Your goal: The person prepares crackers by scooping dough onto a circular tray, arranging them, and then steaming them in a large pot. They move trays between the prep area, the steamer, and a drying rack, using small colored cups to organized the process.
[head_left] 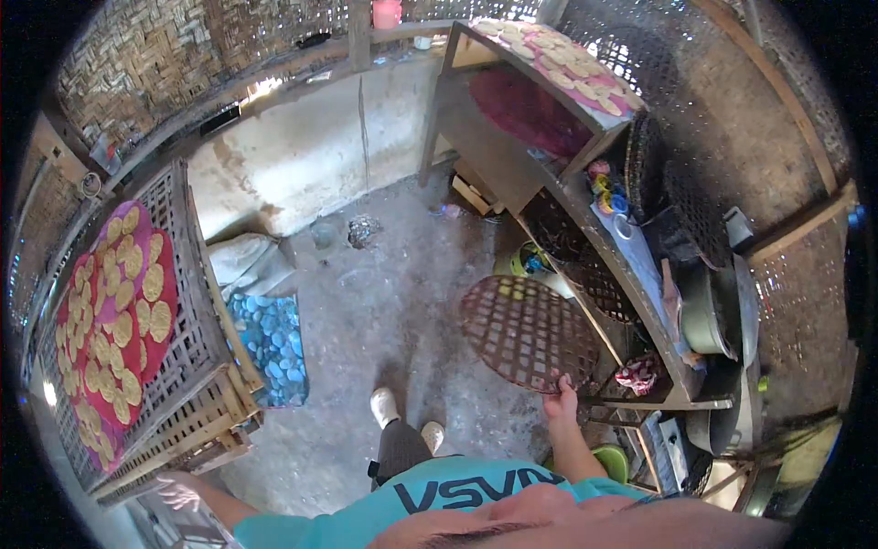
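My right hand [562,399] grips the near rim of a round, dark woven lattice tray [526,331] and holds it out level over the floor, beside the wooden shelf unit [631,302]. My left hand [179,495] hangs low at the lower left with fingers spread, holding nothing, just below the corner of a wooden slatted rack [197,366]. On that rack lie pink trays [110,320] covered with several round yellow-brown flat cakes.
The shelf unit at right carries more lattice trays, a metal pot [704,320], small cups and a pink tray of cakes [567,64] on top. A blue pebble-pattern mat [273,343] lies on the concrete floor [384,274]. Woven bamboo walls enclose the room.
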Tool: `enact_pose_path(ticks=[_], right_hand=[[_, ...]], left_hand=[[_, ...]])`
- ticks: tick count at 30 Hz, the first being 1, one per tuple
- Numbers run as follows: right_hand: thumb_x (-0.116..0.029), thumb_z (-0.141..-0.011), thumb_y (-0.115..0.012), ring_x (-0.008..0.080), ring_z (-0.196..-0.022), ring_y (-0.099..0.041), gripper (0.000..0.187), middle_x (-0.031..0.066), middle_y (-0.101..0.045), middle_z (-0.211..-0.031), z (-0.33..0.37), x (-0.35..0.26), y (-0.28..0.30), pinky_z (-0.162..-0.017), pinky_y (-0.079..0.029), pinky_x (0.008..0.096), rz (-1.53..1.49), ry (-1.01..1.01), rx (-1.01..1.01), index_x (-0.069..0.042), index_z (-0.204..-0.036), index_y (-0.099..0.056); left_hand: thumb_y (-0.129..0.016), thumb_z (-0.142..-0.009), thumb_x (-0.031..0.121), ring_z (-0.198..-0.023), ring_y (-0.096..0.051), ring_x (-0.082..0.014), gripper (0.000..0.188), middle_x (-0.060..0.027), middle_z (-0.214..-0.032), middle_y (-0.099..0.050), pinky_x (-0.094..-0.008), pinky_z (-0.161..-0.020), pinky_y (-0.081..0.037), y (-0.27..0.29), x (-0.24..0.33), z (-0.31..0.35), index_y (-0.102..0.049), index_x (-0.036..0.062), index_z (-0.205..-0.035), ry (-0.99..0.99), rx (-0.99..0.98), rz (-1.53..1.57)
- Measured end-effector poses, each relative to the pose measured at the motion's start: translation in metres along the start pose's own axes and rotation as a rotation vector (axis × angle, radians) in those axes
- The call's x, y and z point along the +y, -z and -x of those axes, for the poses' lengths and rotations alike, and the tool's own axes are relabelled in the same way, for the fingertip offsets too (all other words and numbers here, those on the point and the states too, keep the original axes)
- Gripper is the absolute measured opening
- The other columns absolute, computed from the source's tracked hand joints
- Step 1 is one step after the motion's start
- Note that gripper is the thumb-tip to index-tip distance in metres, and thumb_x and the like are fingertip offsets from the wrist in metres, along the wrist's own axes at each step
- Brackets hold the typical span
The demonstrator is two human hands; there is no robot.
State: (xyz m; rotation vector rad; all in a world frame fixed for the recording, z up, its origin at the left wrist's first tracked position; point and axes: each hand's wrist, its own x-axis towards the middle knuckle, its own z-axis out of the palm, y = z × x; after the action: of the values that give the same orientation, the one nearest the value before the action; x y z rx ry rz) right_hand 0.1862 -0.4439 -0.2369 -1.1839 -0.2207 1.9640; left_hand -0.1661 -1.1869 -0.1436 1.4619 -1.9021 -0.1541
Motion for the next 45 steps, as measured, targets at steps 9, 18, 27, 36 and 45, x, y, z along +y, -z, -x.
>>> enact_pose_path(ticks=[9,18,27,36,45], right_hand=[[-0.018,-0.092,-0.042,0.0253,-0.09,-0.056,0.016,0.0073,-0.06,-0.098,-0.17,-0.036,-0.008,-0.082,-0.046,0.0441,-0.225,0.293,0.139,-0.008,-0.101,-0.052],[-0.037,-0.091,-0.043,0.025,-0.081,-0.054,0.033,0.0078,-0.057,-0.086,-0.323,-0.05,-0.088,-0.075,-0.048,0.0469,-0.144,0.124,0.442,-0.01,-0.107,-0.054],[-0.032,-0.079,-0.061,0.0272,-0.104,-0.053,0.054,0.013,-0.056,-0.114,-0.184,0.009,-0.046,-0.086,-0.043,0.0345,2.253,-0.118,-0.74,-0.013,-0.126,-0.044],[-0.045,-0.079,-0.052,0.0339,-0.098,-0.056,0.055,0.0185,-0.057,-0.109,-0.145,-0.13,0.102,-0.085,-0.044,0.0426,1.975,-0.095,-0.149,-0.011,-0.123,-0.047],[-0.013,-0.077,-0.061,0.0208,-0.075,-0.063,0.033,0.0132,-0.063,-0.089,-0.136,-0.251,-0.083,-0.065,-0.051,0.0302,1.624,0.586,-0.195,-0.004,-0.108,-0.058]], left_hand=[[-0.044,-0.08,0.06,-0.122,-0.035,-0.0372,0.074,-0.0129,-0.138,-0.031,-0.0503,-0.098,-0.028,-0.026,-0.166,0.25,-0.025,0.0167,-0.137,0.106,-1.105,-0.712],[-0.057,-0.081,0.03,-0.096,-0.057,-0.0271,0.04,-0.0169,-0.103,-0.06,-0.0341,-0.084,-0.044,-0.015,0.123,0.528,-0.055,0.0024,-0.111,-1.0,-1.828,0.249],[-0.058,-0.081,0.027,-0.084,-0.062,-0.0213,0.033,-0.0152,-0.091,-0.064,-0.0304,-0.075,-0.047,0.032,0.227,0.614,-0.059,0.0027,-0.104,-1.219,-1.888,0.187],[-0.056,-0.083,0.025,-0.089,-0.06,-0.0199,0.033,-0.0116,-0.096,-0.063,-0.03,-0.079,-0.046,0.179,0.31,0.789,-0.058,0.0014,-0.107,-1.315,-2.171,0.463],[-0.059,-0.083,0.017,-0.081,-0.059,-0.014,0.026,-0.0067,-0.089,-0.064,-0.0264,-0.074,-0.047,0.366,0.38,0.86,-0.06,0.0013,-0.104,-1.224,-2.226,0.999]])
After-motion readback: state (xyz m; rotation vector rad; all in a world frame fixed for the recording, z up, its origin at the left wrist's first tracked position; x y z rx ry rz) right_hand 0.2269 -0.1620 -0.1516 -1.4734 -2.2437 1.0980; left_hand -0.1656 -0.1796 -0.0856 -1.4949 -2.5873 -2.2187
